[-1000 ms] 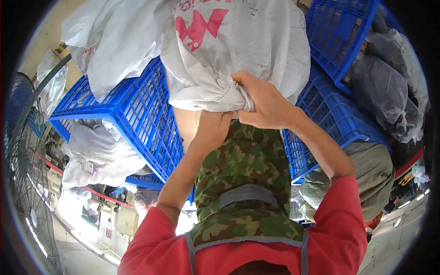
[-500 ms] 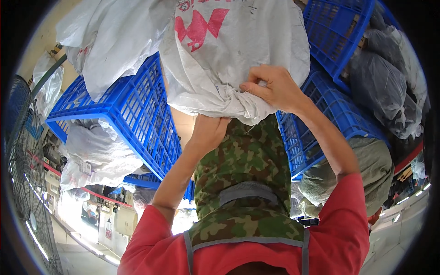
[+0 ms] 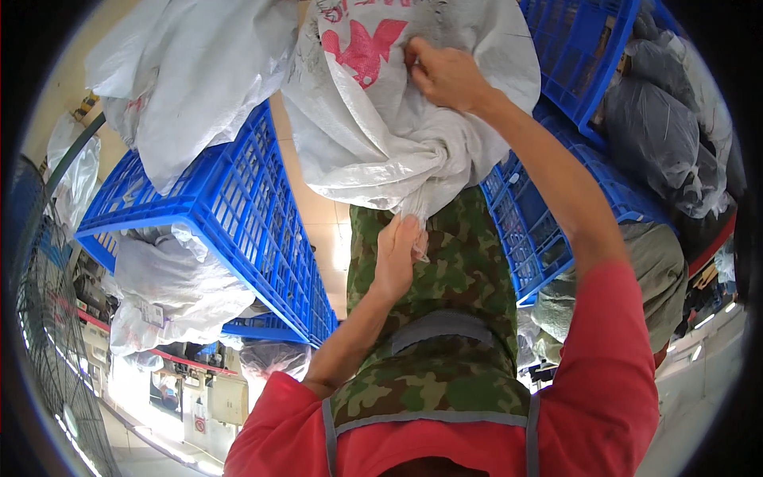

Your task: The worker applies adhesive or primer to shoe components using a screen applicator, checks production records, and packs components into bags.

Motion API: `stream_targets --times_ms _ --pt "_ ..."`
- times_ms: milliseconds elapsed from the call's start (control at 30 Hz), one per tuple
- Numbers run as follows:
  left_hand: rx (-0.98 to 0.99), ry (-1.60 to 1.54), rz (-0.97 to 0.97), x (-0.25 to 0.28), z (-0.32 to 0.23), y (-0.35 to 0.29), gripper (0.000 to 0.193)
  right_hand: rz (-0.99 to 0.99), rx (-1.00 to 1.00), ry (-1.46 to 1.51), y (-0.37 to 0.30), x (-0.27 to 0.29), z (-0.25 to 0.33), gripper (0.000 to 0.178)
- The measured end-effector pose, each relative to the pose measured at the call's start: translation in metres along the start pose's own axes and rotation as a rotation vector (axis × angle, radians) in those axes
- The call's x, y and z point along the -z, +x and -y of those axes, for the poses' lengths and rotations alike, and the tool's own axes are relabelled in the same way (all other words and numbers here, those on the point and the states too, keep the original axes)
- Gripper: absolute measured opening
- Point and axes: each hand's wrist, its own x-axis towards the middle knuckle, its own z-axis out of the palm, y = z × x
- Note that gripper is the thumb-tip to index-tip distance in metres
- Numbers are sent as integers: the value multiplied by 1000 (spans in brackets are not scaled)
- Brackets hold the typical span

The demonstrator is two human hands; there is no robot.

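A large white woven sack point(image 3: 342, 151) with red printing lies before me, its mouth gathered and twisted into a knot-like bunch. My left hand point(image 3: 396, 253) is closed around the narrow tail of that gathered mouth, at the sack's near edge. Farther up, my right hand point(image 3: 449, 75) is over the sack's upper right part with its fingers curled together. Whatever those fingers may hold is hidden or too small to name.
Blue plastic crates point(image 3: 238, 207) flank the sack; another crate point(image 3: 548, 199) stands on the right. Another white sack point(image 3: 195, 79) drapes over the left crate. Dark plastic bags point(image 3: 652, 127) sit at the far right, above a grey-green bundle point(image 3: 636, 286). A wire-mesh guard point(image 3: 48, 318) rises at far left.
My right hand has moved from the gathered mouth up and away over the sack. My left hand has shifted right and nearer, drawing the sack's tail out toward me.
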Motion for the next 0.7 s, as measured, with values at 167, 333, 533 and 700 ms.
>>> stream_targets --times_ms 167,333,533,700 --pt "-191 776 -77 6 -15 9 18 -100 -184 -54 1 -17 1 23" --pt "-967 1265 42 -14 -67 3 14 -388 -402 244 4 55 24 27" --pt "-787 654 423 -68 -130 16 17 -453 -642 869 9 117 36 18" --pt "-278 181 525 -82 -94 31 37 -480 -415 -160 42 105 13 21"
